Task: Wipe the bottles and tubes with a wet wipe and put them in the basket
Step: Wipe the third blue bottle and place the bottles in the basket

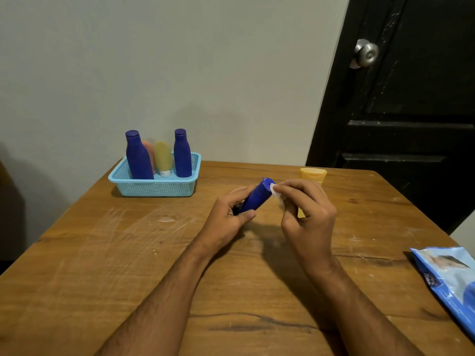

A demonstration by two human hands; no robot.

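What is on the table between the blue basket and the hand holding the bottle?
Only bare wood, seen from the head camera: nothing lies between the basket and the left hand on the table.

Single head view: you look forward and down across the desk (102,253) from its near edge, close over your forearms; far edge meets the wall (180,60), door (411,98) at right.
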